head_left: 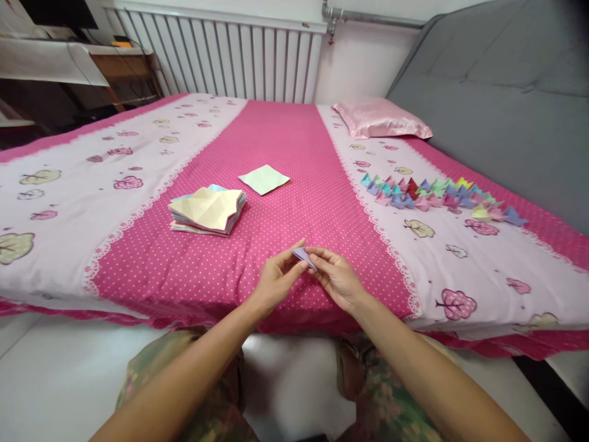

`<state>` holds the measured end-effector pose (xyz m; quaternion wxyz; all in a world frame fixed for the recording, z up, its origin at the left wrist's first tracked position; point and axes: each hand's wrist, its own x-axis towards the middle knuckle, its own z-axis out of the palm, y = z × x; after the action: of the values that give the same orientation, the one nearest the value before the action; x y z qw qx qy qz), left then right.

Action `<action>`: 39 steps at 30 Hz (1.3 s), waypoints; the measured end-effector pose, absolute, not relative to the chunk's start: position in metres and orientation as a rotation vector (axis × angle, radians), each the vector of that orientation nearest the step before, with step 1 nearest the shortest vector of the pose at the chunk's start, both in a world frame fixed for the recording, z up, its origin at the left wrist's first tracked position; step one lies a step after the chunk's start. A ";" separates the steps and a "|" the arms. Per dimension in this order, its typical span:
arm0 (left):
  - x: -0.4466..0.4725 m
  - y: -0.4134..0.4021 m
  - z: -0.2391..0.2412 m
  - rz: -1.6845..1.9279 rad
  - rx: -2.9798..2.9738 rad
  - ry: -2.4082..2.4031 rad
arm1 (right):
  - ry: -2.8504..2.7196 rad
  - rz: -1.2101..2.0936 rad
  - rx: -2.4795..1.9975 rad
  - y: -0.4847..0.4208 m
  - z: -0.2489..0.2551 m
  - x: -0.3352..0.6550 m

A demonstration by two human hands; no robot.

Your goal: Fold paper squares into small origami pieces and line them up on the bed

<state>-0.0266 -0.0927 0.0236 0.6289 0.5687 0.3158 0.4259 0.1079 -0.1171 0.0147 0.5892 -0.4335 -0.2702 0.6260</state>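
Observation:
A small folded lilac paper piece is pinched between both my hands just above the near edge of the pink dotted bedspread. My left hand grips its left side with thumb and fingers closed. My right hand holds its right side, fingers pressed together. A stack of creased coloured paper sheets, a cream one on top, lies to the left beyond my hands. A single pale green sheet lies flat farther back.
Several folded coloured paper pieces sit in rows on the bed's right side. A pink pillow lies at the grey headboard. A white radiator lines the far wall, a wooden desk at far left.

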 end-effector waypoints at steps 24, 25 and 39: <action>-0.041 -0.085 0.025 0.912 1.750 0.824 | -1.435 1.139 -1.061 -0.121 0.015 0.113; -0.041 -0.085 0.026 0.913 1.801 0.832 | -1.479 1.090 -1.087 -0.122 0.017 0.113; -0.033 -0.091 0.015 1.009 2.025 1.014 | -1.511 0.754 -1.286 -0.127 0.009 0.102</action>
<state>-0.0332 -0.0906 0.0154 0.3252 0.7723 0.3867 0.3850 0.1024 -0.1270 0.0089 0.4877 -0.5290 -0.6213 0.3102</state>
